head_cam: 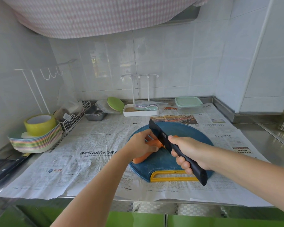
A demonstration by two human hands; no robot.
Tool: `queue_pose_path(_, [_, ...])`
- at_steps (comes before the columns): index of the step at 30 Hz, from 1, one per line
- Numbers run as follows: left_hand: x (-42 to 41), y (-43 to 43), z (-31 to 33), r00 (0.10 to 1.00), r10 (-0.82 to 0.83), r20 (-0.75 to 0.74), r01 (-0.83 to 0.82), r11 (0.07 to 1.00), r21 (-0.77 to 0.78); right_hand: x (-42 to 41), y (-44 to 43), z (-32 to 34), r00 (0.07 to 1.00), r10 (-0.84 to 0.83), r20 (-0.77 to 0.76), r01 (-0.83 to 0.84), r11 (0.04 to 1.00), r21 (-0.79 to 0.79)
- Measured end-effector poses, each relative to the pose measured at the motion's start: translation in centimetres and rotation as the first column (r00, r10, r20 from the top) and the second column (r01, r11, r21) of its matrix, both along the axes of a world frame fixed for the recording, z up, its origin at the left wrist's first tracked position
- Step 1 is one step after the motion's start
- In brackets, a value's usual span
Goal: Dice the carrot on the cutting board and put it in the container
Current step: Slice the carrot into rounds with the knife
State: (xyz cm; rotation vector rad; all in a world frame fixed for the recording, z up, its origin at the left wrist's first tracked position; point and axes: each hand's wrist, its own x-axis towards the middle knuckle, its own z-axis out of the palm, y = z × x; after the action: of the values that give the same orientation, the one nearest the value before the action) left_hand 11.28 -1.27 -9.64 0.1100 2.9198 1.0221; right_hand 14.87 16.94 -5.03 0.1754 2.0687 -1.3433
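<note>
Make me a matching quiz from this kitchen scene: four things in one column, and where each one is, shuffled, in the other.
Things:
1. knife
2. carrot
3. lidded container
4. tape roll

Places:
A. on the stacked plates, far left
B. under the left hand on the blue cutting board
C. at the back right, lid on
D. gripped by the right hand

Pairs: 1-D, 2-B, 3-C, 4-A

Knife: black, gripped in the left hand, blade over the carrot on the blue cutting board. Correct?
Wrong hand. The head view shows the right hand gripping the black knife; the left hand holds the carrot. The blade is over the carrot on the blue cutting board, as stated.
</note>
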Motion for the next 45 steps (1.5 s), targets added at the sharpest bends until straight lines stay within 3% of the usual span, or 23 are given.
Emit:
queue_pose_path(13, [0.1, 0.0, 0.3, 1.000, -0.029, 0.000, 0.029, 1.000, 0.005, 0.1, -0.2, 0.2, 0.998, 0.056, -0.013, -0.055, 0.993, 0.108])
queue_pose_path(28, [-0.2, -0.3, 0.0, 0.997, -0.058, -0.040, 0.058, 0.998, -0.011, -0.7, -0.5, 0.1, 0.997, 0.069, 0.027, -0.072, 0.992, 0.108])
queue_pose_path(45, [-1.4, -1.1, -1.0, 0.998, -0.046, -0.032, 0.049, 0.994, 0.094, -1.2, -1.2, -3.8, 0.998, -0.001, 0.062, 0.000, 1.000, 0.026])
